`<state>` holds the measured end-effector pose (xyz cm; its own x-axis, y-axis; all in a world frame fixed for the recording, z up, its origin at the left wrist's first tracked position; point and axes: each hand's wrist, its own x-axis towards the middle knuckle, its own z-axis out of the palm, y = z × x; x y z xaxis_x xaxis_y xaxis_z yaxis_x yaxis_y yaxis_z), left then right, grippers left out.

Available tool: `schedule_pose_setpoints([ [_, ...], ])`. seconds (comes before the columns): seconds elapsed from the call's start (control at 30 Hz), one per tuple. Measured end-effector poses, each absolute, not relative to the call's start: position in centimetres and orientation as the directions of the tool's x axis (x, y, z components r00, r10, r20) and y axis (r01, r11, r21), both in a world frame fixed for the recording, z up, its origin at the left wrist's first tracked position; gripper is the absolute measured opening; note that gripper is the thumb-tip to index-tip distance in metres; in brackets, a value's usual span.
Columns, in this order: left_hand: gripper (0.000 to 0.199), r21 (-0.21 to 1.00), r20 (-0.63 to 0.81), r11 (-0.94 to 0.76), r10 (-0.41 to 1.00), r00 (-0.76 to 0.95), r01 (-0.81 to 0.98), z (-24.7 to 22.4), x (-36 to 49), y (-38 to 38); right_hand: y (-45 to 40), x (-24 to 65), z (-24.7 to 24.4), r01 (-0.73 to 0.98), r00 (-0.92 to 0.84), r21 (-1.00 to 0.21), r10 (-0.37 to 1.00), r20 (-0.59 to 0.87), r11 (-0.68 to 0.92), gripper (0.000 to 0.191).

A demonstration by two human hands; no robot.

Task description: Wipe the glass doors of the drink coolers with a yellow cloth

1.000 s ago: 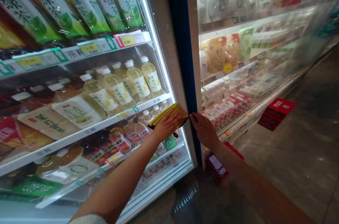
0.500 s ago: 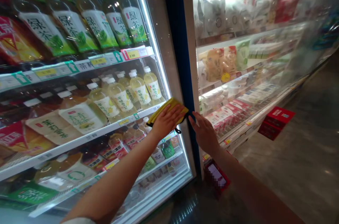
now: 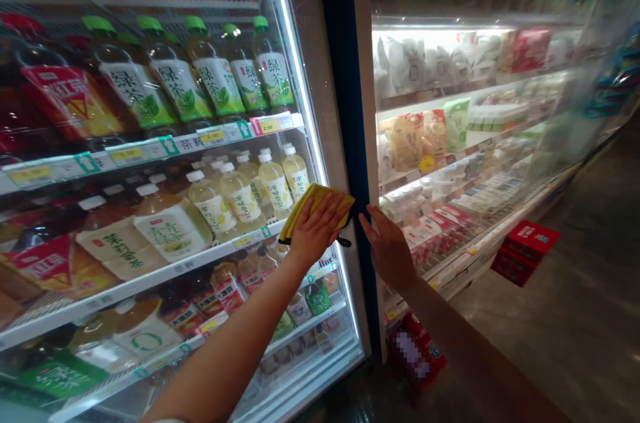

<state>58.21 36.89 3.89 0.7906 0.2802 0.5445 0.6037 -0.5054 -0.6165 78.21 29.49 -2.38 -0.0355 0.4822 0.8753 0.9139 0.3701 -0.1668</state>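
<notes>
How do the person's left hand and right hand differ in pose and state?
The left hand lies spread on a yellow cloth; the right hand has no cloth, its fingers slightly bent. The left hand is before the drinks cooler, the right hand by the blue strip. Both are bare.

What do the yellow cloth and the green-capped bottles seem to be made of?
The yellow cloth: matte fabric, perhaps microfibre, judging by its soft folds and dark edging. The green-capped bottles: likely clear, glossy plastic, with bright highlights; glass isn't ruled out.
</notes>
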Motion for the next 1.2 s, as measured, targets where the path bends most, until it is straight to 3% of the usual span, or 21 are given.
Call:
schedule_pose_setpoints([
  [0.07, 0.062, -0.616, 0.551, -0.494, 0.286, 0.784, 0.614, 3.3, 58.2, 36.5, 29.5, 78.2, -2.2, 0.908, -0.014, -0.193, 0.486, 0.874, 0.372, 0.059],
  [0.23, 0.063, -0.674, 0.355, -0.589, 0.272, 0.895, 0.446, 2.1, 58.3, 36.7, 29.5, 77.8, -1.5, 0.902, 0.039, -0.241, 0.486, 0.873, 0.359, 0.058],
  [0.37, 0.065, -0.628, 0.519, -0.511, 0.287, 0.805, 0.587, 3.6, 57.7, 36.7, 29.7, 77.7, -0.5, 0.89, 0.048, -0.246, 0.459, 0.887, 0.383, 0.055],
  [0.47, 0.064, -0.57, 0.646, -0.407, 0.314, 0.696, 0.714, 2.3, 55.9, 35.8, 29.7, 77.5, -0.6, 0.88, 0.059, -0.265, 0.462, 0.885, 0.394, 0.055],
  [0.57, 0.064, -0.636, 0.553, -0.431, 0.325, 0.767, 0.64, -0.1, 54.4, 35.0, 30.0, 76.8, -0.9, 0.866, 0.051, -0.28, 0.484, 0.874, 0.414, 0.054],
  [0.63, 0.063, -0.668, 0.457, -0.484, 0.332, 0.825, 0.565, -0.3, 53.9, 34.8, 30.5, 76.1, -0.7, 0.85, 0.001, -0.256, 0.484, 0.875, 0.461, 0.056],
  [0.7, 0.063, -0.65, 0.452, -0.498, 0.353, 0.819, 0.574, 0.8, 53.4, 34.8, 31.1, 75.5, -0.2, 0.825, -0.052, -0.223, 0.462, 0.885, 0.519, 0.058],
  [0.83, 0.068, -0.527, 0.64, -0.401, 0.394, 0.66, 0.749, 2.9, 50.7, 33.9, 31.8, 75.0, 0.8, 0.802, -0.07, -0.206, 0.43, 0.9, 0.561, 0.059],
  [0.93, 0.073, -0.455, 0.719, -0.336, 0.408, 0.563, 0.825, 1.7, 48.0, 32.7, 31.6, 74.4, 0.5, 0.807, -0.083, -0.185, 0.417, 0.905, 0.561, 0.06],
  [1.1, 0.071, -0.573, 0.577, -0.405, 0.417, 0.702, 0.712, 0.5, 46.2, 31.9, 30.9, 70.9, 0.1, 0.849, -0.156, -0.094, 0.418, 0.895, 0.52, 0.06],
  [1.2, 0.07, -0.565, 0.574, -0.403, 0.435, 0.693, 0.72, 2.4, 44.7, 31.8, 30.7, 68.7, 0.4, 0.874, -0.204, -0.012, 0.389, 0.898, 0.485, 0.059],
])
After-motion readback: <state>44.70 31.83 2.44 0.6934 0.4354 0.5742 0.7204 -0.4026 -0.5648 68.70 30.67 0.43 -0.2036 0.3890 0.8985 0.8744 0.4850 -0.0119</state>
